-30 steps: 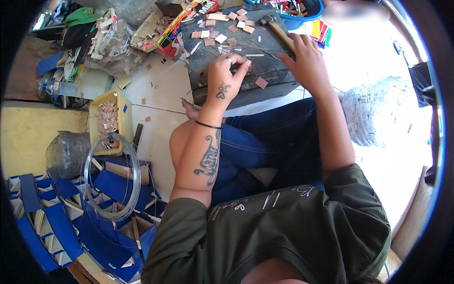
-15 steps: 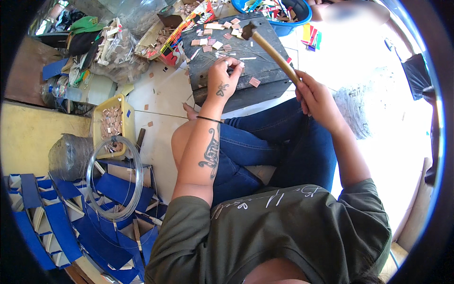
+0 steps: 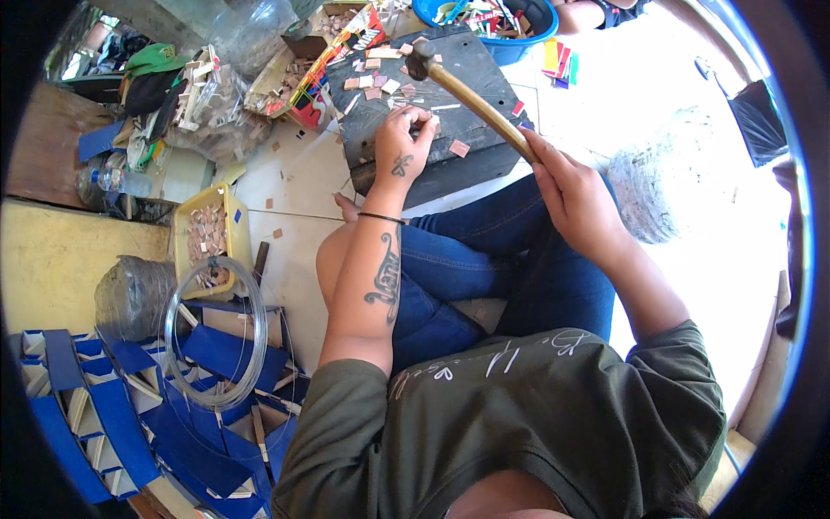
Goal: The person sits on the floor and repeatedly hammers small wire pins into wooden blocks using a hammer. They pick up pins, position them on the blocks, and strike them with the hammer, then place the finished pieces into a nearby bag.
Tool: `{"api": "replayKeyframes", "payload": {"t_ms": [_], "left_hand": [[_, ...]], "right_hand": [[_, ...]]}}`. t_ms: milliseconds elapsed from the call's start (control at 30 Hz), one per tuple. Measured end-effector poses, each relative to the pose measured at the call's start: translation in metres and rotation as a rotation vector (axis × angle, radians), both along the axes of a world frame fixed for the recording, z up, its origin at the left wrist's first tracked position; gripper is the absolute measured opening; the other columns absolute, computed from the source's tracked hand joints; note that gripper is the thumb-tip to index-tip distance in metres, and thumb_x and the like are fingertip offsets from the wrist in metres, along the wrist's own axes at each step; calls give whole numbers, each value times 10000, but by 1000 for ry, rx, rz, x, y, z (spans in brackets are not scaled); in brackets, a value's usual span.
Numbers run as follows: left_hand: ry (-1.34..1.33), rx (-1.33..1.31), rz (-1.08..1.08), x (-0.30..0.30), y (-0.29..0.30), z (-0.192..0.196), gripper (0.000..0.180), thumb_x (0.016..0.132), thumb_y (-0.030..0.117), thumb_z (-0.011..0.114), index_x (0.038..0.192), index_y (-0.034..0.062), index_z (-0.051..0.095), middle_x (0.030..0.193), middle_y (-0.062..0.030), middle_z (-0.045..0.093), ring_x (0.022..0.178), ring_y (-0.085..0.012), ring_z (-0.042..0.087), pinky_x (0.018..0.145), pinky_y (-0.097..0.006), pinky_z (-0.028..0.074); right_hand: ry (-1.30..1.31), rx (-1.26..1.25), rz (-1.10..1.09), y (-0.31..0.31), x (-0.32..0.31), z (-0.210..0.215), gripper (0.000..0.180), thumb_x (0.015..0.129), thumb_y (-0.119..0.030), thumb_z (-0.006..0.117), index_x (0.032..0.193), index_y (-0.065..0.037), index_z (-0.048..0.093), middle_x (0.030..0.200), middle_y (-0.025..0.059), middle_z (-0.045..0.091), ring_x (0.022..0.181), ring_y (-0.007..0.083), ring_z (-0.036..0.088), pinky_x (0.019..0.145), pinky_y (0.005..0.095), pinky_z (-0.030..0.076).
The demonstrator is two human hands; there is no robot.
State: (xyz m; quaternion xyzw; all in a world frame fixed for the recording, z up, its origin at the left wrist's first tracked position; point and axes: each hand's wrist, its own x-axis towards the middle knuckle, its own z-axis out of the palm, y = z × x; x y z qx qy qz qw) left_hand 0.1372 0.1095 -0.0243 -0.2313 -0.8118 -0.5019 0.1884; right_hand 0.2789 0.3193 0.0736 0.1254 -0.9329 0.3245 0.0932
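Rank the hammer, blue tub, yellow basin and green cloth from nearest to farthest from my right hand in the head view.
1. Hammer: in the right hand.
2. Blue tub: top, right of center.
3. Yellow basin: left side.
4. Green cloth: far upper left.

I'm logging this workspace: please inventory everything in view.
Workbench: 1, black, top centre
Square chips: many, pinkish and pale, on workbench
Hammer: 1, tan handle, dark head, over workbench
Basin: 1, blue, beyond workbench
Strips: several, multicoloured, floor right of basin
Printed carton: 1, red and yellow, left of workbench
Bottle: 1, clear, left
Tub: 1, yellow, left
Wire coil: 1, silvery, lower left
Compartmented panels: several, blue and white, lower left
Wrapped bundle: 1, grey, left
Plastic bag: 1, black, far right
Co-worker's limb: 1, bare, top right
T-shirt: 1, olive, bottom
Jeans: 1 pair, blue, centre
Left hand: 1, bare, pinched, at workbench
Right hand: 1, bare, gripping hammer
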Motion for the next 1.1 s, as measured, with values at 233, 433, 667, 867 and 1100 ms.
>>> {"api": "replayKeyframes", "payload": {"t_ms": [233,433,667,867,1100], "left_hand": [[-35,-4,-7,-2,-1,-2,130,803,94,685,732,3,625,713,-113,629,649,-230,608,617,-337,473],[-23,-21,-8,-3,-1,-3,128,801,91,686,734,1,627,715,-107,631,642,-222,605,606,-333,471],[-53,-28,6,-2,-2,-1,127,801,87,683,737,-6,624,719,-111,626,668,-244,613,631,-338,480],[-61,-11,3,-1,-1,-3,104,799,74,674,750,-2,624,728,-116,625,675,-251,613,630,-346,479],[-49,-42,-9,-2,-1,-1,115,798,70,674,732,-1,611,727,-116,627,667,-254,602,636,-347,476]], "right_hand": [[-21,15,6,1,2,-1,399,953,-117,480,1347,-56,455,934,226,643,840,409,636,731,474,504],[-34,-32,-12,1,1,-4,392,953,-120,482,1338,-52,462,961,242,642,851,408,639,735,477,505],[-8,-103,-2,0,-1,-6,384,952,-116,482,1329,-44,480,925,259,639,837,411,639,735,476,504],[-38,-52,7,1,0,-6,384,954,-128,479,1328,-40,480,927,257,640,829,411,639,743,477,503],[-75,-38,-30,-3,-1,-7,370,956,-128,477,1315,-37,484,953,249,645,844,413,639,748,477,508]]}}
